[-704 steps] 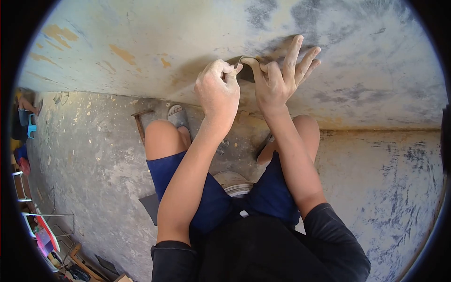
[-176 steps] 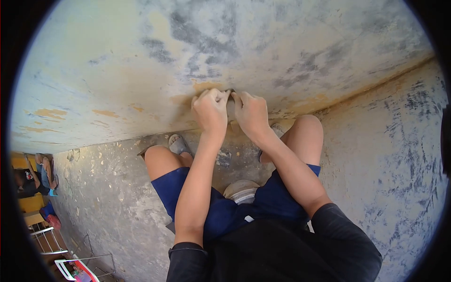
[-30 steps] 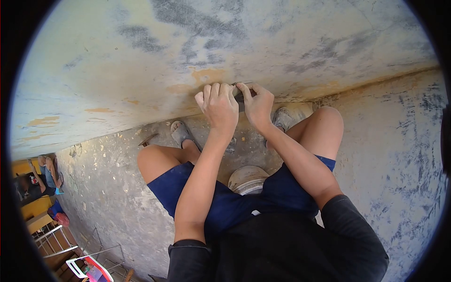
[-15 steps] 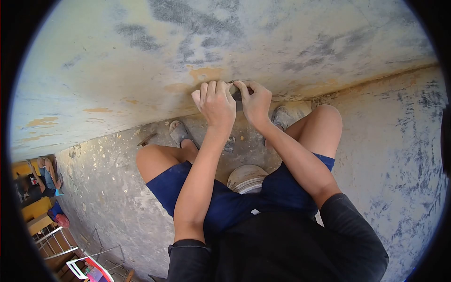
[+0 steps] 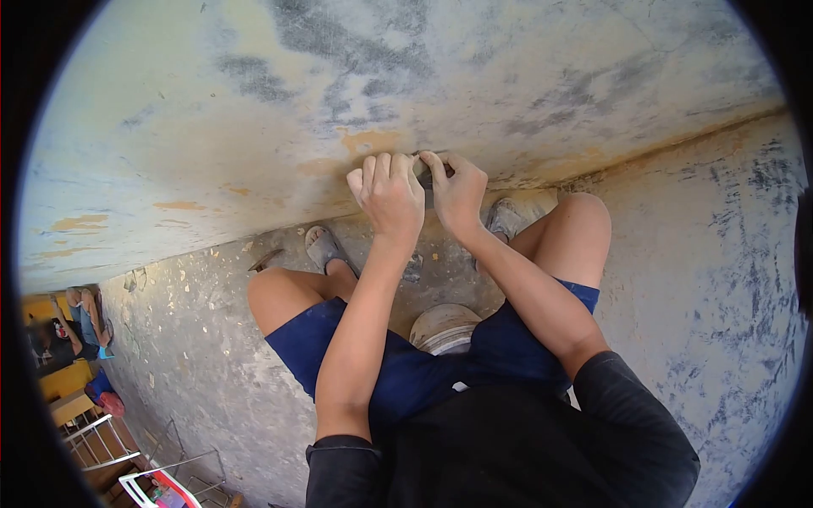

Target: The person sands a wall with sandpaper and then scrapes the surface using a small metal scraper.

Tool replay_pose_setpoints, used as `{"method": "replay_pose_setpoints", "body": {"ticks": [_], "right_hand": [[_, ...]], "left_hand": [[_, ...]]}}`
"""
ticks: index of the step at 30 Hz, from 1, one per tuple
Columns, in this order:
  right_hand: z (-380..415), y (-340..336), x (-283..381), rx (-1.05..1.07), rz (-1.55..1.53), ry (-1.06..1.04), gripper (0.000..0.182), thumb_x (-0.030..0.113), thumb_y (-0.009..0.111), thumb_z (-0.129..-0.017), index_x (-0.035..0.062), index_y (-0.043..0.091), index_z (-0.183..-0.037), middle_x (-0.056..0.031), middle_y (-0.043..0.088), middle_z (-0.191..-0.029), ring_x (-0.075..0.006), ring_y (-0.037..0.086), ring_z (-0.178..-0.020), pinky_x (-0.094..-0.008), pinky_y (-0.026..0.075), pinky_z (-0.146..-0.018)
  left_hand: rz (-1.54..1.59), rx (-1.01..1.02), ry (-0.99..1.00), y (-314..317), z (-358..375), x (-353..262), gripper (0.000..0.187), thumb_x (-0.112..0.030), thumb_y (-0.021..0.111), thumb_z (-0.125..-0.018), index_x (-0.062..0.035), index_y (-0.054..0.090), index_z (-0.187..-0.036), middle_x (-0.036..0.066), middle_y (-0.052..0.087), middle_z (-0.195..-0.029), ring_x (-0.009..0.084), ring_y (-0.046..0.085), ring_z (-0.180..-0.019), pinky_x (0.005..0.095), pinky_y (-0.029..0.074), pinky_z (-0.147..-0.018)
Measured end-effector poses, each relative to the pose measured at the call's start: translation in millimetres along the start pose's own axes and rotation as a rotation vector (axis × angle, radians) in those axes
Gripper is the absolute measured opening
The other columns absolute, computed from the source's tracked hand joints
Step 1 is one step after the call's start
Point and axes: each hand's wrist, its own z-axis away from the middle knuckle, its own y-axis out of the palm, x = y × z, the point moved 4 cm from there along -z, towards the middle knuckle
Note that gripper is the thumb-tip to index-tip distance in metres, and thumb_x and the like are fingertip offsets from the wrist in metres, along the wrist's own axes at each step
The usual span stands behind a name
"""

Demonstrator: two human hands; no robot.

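Low on the scuffed, patchy wall (image 5: 254,152), both hands are pressed close together, dusty at the fingers. My left hand (image 5: 391,196) is closed, its knuckles toward the wall. Beside it my right hand (image 5: 458,193) is closed in a pinch with thumb and forefinger. Between them shows a small part of a dark thin sheet (image 5: 427,183), which looks like sandpaper. Both hands seem to grip it, though the fingers hide most of it.
An upturned pale bucket (image 5: 445,327) stands between my legs on the speckled floor (image 5: 203,364). A dark curved object (image 5: 266,260) lies near the wall. Far left are another person (image 5: 72,330), a metal rack (image 5: 93,444) and a red-and-white item (image 5: 169,491).
The view has shifted slightly, so the wall and both hands appear a little lower. The hands keep the same closed grip side by side.
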Motion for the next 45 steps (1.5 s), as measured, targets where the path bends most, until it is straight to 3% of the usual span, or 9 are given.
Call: {"method": "replay_pose_setpoints", "body": {"ticks": [23,28,35,37,38,41,43,45], "right_hand": [[-1,1,-6,-0.019,-0.036,-0.049,0.021,0.021,0.077,-0.096,0.0005,0.082,-0.096,-0.0216,0.074,-0.083,-0.0327,0.068,-0.066,-0.0413,0.051,-0.065],[2,6,-17,0.036,0.131,-0.011,0.022,0.022,0.078,-0.095,0.0002,0.082,-0.092,-0.0207,0.073,-0.079,-0.0325,0.068,-0.064,-0.0413,0.051,-0.063],[1,-2,-5,-0.004,-0.016,0.011,0.024,0.024,0.079,-0.095,0.0011,0.082,-0.091,-0.0207,0.073,-0.078,-0.0356,0.069,-0.065,-0.0418,0.051,-0.063],[2,8,-20,0.048,0.104,0.019,0.022,0.02,0.078,-0.097,-0.0016,0.082,-0.096,-0.021,0.073,-0.076,-0.0214,0.064,-0.059,-0.0365,0.05,-0.062],[2,9,-22,0.043,0.099,0.015,0.022,0.02,0.078,-0.097,-0.0016,0.082,-0.096,-0.021,0.073,-0.076,-0.0214,0.064,-0.059,-0.0365,0.05,-0.062],[2,6,-12,0.011,0.061,-0.017,0.022,0.02,0.078,-0.097,-0.0018,0.082,-0.097,-0.0212,0.073,-0.075,-0.0218,0.064,-0.058,-0.037,0.05,-0.061],[-1,1,-4,0.003,0.005,-0.013,0.022,0.022,0.076,-0.097,0.001,0.082,-0.093,-0.0202,0.074,-0.081,-0.0363,0.066,-0.065,-0.0416,0.051,-0.064],[2,5,-8,0.001,0.04,-0.026,0.021,0.021,0.076,-0.097,0.0013,0.082,-0.093,-0.0202,0.074,-0.081,-0.0362,0.066,-0.066,-0.0416,0.051,-0.064]], "left_hand": [[0.023,-0.068,0.03,7,4,4,0.011,-0.014,0.072,-0.092,-0.0095,0.069,-0.082,0.005,0.066,-0.083,0.0265,0.062,-0.087,0.0437,0.041,-0.082],[-0.027,-0.009,0.009,13,11,11,0.009,-0.013,0.072,-0.09,-0.01,0.07,-0.082,0.005,0.067,-0.083,0.0266,0.063,-0.087,0.0431,0.042,-0.084],[-0.001,-0.004,-0.019,0,6,4,0.009,-0.012,0.072,-0.091,-0.0102,0.07,-0.082,0.006,0.067,-0.083,0.0274,0.063,-0.087,0.0431,0.042,-0.084],[-0.007,-0.016,0.021,12,10,10,0.009,-0.012,0.072,-0.091,-0.0105,0.07,-0.082,0.006,0.067,-0.083,0.0272,0.062,-0.087,0.0427,0.041,-0.084],[-0.007,-0.022,0.027,13,10,10,0.009,-0.012,0.072,-0.091,-0.0105,0.07,-0.082,0.006,0.067,-0.083,0.0272,0.062,-0.087,0.0427,0.041,-0.084],[-0.004,-0.018,-0.009,7,7,6,0.009,-0.012,0.072,-0.091,-0.0105,0.07,-0.082,0.006,0.066,-0.082,0.027,0.062,-0.085,0.0425,0.041,-0.083],[-0.011,-0.006,-0.006,-1,0,3,0.01,-0.013,0.072,-0.091,-0.0105,0.069,-0.082,0.006,0.066,-0.082,0.0271,0.062,-0.086,0.043,0.041,-0.083],[-0.008,-0.02,-0.001,5,4,6,0.01,-0.014,0.072,-0.091,-0.0104,0.069,-0.082,0.006,0.066,-0.082,0.0271,0.062,-0.086,0.0432,0.04,-0.082]]}}
